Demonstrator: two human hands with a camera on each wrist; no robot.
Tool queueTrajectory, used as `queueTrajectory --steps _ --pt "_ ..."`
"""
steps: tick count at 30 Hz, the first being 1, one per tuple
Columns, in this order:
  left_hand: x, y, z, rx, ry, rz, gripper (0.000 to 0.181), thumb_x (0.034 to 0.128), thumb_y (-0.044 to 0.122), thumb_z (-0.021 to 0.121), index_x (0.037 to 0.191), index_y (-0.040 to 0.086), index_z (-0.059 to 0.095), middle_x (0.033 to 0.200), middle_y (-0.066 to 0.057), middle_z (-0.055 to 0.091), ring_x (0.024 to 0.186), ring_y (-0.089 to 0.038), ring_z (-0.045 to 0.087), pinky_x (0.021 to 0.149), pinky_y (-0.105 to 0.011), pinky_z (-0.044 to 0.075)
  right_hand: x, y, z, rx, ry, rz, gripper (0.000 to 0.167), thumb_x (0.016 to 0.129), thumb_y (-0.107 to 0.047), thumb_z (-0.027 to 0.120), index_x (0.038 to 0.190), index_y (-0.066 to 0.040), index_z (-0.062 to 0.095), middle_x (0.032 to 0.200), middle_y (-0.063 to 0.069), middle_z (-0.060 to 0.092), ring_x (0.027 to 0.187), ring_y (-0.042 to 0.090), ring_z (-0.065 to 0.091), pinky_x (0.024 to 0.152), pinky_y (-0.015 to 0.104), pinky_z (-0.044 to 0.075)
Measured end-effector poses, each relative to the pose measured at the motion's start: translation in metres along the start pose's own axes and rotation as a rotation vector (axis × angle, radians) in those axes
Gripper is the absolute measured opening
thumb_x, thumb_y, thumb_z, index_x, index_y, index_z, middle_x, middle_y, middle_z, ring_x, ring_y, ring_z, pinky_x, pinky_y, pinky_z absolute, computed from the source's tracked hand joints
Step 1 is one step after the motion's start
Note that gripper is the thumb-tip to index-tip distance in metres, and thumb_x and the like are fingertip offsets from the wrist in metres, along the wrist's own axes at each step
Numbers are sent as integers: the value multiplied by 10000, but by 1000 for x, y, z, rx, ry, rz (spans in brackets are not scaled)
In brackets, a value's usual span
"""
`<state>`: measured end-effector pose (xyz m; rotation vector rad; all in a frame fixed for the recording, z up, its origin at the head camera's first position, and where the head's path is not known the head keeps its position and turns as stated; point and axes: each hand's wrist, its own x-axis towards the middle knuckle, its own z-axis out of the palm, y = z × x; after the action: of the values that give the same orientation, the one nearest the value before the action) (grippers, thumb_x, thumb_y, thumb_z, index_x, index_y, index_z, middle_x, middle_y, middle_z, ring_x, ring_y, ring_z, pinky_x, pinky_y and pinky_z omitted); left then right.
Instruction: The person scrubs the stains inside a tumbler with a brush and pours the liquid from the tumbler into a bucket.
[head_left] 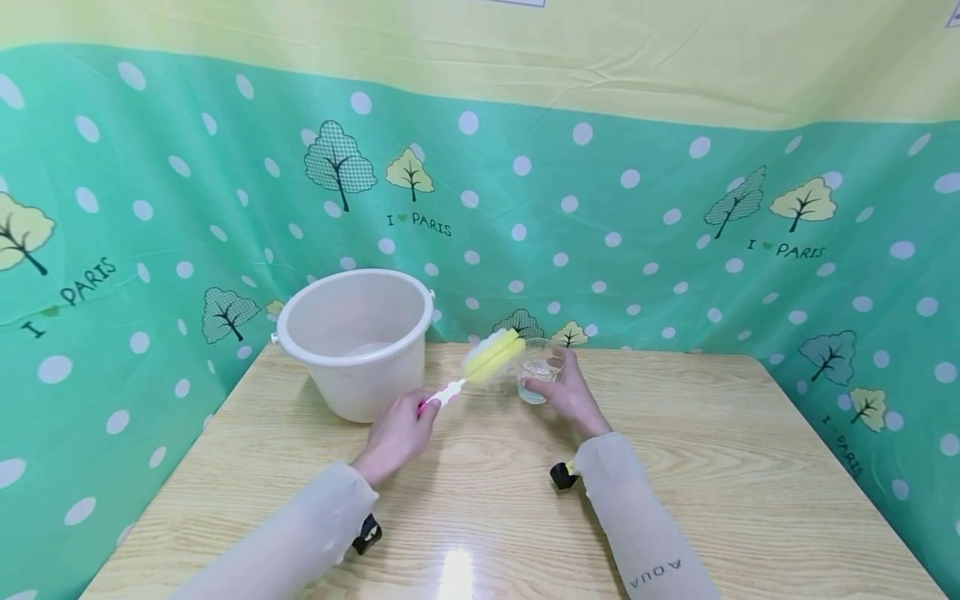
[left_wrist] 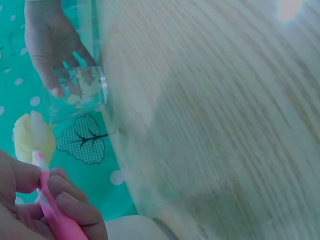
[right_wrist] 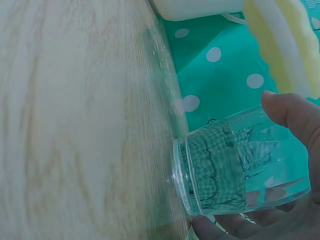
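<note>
My left hand grips the pink and white handle of a sponge bottle brush. Its yellow and white sponge head points up and right, beside the rim of a clear drinking glass. Around that glass curl the thumb and fingers of my right hand, holding it upright at the table. In the right wrist view the glass has its base at the table surface; whether it holds liquid I cannot tell for sure. The sponge head shows above the thumb there, apart from the rim.
A white plastic bucket stands on the wooden table at the back left, close to my left hand. Behind and at both sides hangs a green curtain with dots and printed trees.
</note>
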<state>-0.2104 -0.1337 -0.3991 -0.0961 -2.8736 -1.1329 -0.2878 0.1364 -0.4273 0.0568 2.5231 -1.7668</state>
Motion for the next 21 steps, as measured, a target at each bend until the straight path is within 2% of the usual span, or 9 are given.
queueTrajectory --steps 10,21 --pt "-3 -7 0 -12 6 -16 288 984 239 493 721 123 501 637 -25 459 555 -174 419 485 -308 356 0 1 0 -4 2 -5 956 758 -315 794 1494 -198 195 1473 119 321 1354 357 295 1098 542 230" --pt "-2 -15 8 -11 -23 -54 294 984 191 482 700 112 475 624 -29 454 543 -171 418 489 -302 362 0 0 0 -16 2 -4 949 775 -319 780 1501 -200 181 1480 118 314 1359 366 286 1094 551 233"
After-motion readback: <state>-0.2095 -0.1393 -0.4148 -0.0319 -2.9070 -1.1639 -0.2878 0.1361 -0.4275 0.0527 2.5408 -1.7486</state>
